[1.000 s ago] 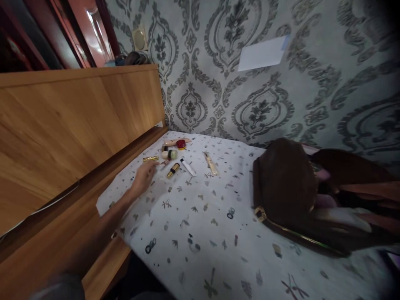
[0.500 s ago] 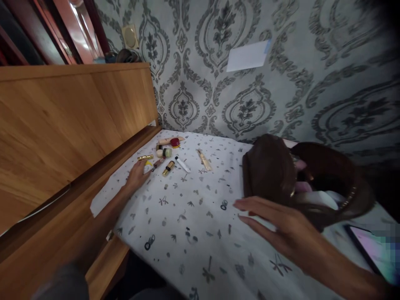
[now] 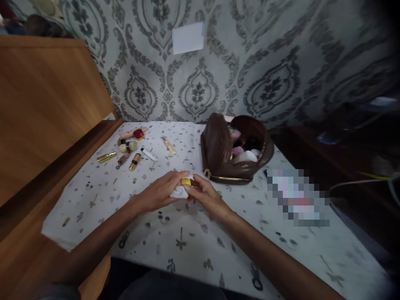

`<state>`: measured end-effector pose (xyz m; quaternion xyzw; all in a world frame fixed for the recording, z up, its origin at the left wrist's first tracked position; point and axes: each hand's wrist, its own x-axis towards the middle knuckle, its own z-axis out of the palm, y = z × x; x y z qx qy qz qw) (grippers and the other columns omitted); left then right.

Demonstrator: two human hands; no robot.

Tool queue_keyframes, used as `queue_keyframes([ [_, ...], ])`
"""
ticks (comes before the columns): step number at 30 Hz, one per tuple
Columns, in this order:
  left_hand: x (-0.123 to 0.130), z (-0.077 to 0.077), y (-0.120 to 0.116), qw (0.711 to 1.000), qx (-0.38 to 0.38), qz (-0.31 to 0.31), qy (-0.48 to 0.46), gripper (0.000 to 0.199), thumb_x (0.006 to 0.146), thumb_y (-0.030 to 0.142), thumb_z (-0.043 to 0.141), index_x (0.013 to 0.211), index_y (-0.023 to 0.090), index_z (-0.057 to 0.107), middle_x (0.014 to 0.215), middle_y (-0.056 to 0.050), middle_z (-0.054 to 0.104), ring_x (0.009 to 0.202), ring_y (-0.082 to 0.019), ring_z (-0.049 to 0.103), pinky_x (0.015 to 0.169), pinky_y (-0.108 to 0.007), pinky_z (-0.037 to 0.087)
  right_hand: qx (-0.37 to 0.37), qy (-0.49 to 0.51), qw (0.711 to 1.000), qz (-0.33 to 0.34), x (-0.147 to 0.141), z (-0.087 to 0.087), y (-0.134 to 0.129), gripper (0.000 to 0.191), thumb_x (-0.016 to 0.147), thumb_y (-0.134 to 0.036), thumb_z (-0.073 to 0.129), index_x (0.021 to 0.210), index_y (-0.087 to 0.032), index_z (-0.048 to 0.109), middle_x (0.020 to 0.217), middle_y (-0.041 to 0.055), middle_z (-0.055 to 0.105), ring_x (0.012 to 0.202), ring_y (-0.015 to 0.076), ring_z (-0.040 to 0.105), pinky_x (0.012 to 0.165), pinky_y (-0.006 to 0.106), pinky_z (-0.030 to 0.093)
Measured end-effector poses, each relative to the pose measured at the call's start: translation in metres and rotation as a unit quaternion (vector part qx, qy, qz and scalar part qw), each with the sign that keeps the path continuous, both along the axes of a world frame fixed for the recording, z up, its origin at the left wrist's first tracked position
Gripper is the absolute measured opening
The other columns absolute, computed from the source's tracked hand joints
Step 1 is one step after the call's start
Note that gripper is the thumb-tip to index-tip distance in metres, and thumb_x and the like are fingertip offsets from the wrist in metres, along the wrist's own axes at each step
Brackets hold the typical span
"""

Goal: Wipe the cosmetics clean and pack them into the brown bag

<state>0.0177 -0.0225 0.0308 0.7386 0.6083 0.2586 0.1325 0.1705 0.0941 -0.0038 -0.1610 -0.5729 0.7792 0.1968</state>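
Note:
In the head view my two hands meet over the middle of the table. My left hand (image 3: 162, 189) is closed on a crumpled white tissue (image 3: 178, 192). A small yellow container (image 3: 186, 182) lies against the tissue, gripped by the fingers of my right hand (image 3: 204, 193); fingers hide part of it. To the left lie several cosmetics: a gold tube (image 3: 106, 157), a black-and-gold tube (image 3: 135, 161), a white tube (image 3: 149, 154), a red-lidded jar (image 3: 138, 133), a small pale-green jar (image 3: 132, 146) and a beige tube (image 3: 169, 145).
An open brown bag (image 3: 215, 141) with pink and white items inside stands behind my right hand. Right of it lies a pixelated phone (image 3: 296, 198). A wooden panel (image 3: 46, 96) borders the left side; patterned wallpaper (image 3: 200, 89) rises behind the patterned tablecloth (image 3: 187, 266).
My left hand has come from the cosmetics at the left to the middle, and the yellow item has left that group. My right hand has closed and met it. The view has swung right.

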Motion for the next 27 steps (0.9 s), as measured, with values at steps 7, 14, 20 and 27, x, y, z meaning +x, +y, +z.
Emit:
queue_keyframes([
  [7, 0.016, -0.033, 0.03, 0.987, 0.152, 0.004, 0.051, 0.056, 0.096, 0.046, 0.051, 0.142, 0.018, 0.036, 0.129, -0.017, 0.053, 0.121, -0.029, 0.051, 0.103, -0.046, 0.044, -0.105, 0.023, 0.989, -0.103, 0.01, -0.023, 0.006, 0.046, 0.062, -0.047, 0.085, 0.089, -0.019, 0.061, 0.077, -0.0029, 0.062, 0.066, 0.0108, 0.059, 0.059, 0.022, 0.049],
  [14, 0.018, -0.057, 0.038, 0.992, 0.056, 0.082, 0.082, 0.041, 0.1, 0.044, 0.035, 0.129, 0.018, 0.049, 0.113, -0.013, 0.06, 0.107, -0.027, 0.058, 0.089, -0.041, 0.05, -0.007, 0.015, 0.994, -0.104, 0.013, -0.035, 0.007, 0.047, 0.064, -0.049, 0.083, 0.086, -0.022, 0.053, 0.079, -0.0031, 0.062, 0.063, 0.0123, 0.059, 0.061, 0.027, 0.052],
  [20, 0.019, -0.033, 0.031, 0.983, -0.057, 0.088, -0.15, 0.037, 0.101, 0.045, 0.026, 0.09, 0.02, 0.05, 0.079, -0.001, 0.057, 0.074, -0.018, 0.056, 0.071, -0.031, 0.044, 0.278, 0.024, 0.955, -0.105, 0.024, -0.03, 0.002, 0.033, 0.082, -0.035, 0.071, 0.108, -0.023, 0.055, 0.101, 0.0048, 0.063, 0.091, 0.0204, 0.063, 0.082, 0.036, 0.055],
  [27, 0.018, -0.033, 0.031, 0.89, -0.227, 0.108, -0.381, 0.05, 0.096, 0.063, 0.029, 0.078, 0.021, 0.049, 0.058, 0.003, 0.053, 0.051, -0.013, 0.05, 0.049, -0.024, 0.04, 0.558, 0.054, 0.824, -0.083, 0.036, -0.033, 0.002, 0.043, 0.093, -0.014, 0.053, 0.134, -0.028, 0.05, 0.128, 0.0113, 0.061, 0.113, 0.0229, 0.062, 0.094, 0.038, 0.055],
])
